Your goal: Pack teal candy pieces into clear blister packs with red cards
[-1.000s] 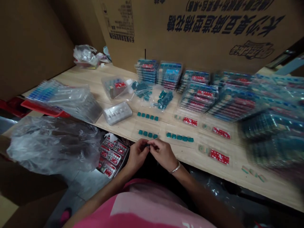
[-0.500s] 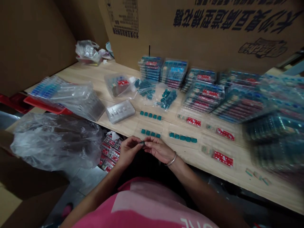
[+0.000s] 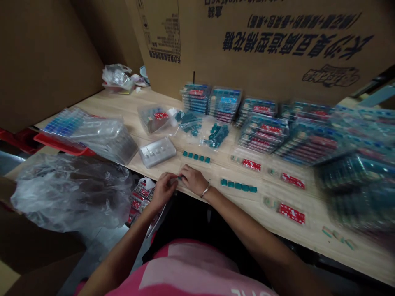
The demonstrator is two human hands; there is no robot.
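Observation:
My left hand (image 3: 166, 190) is at the table's front edge with its fingers pinched together; what they hold is hidden. My right hand (image 3: 194, 180) is just beside it, fingertips closed around a small teal piece (image 3: 179, 178) that shows between the two hands. Behind the hands lies a row of small teal square pieces (image 3: 196, 157). Another row of teal pieces (image 3: 238, 186) lies to the right, in a faint clear tray. The right hand covers the area where a nearer row lay.
Clear bag of teal pieces (image 3: 217, 135) lies behind. Stacked filled clear trays (image 3: 262, 131) line the back right. A pale moulded tray (image 3: 157, 152) and stacked clear trays (image 3: 108, 135) stand left. Red-labelled packs (image 3: 292, 213) lie right. A large cardboard box (image 3: 262, 70) stands behind.
Both hands have moved up and slightly left onto the table edge. My right hand has turned palm down and now hides the nearer row of teal pieces. The view has tilted upward slightly.

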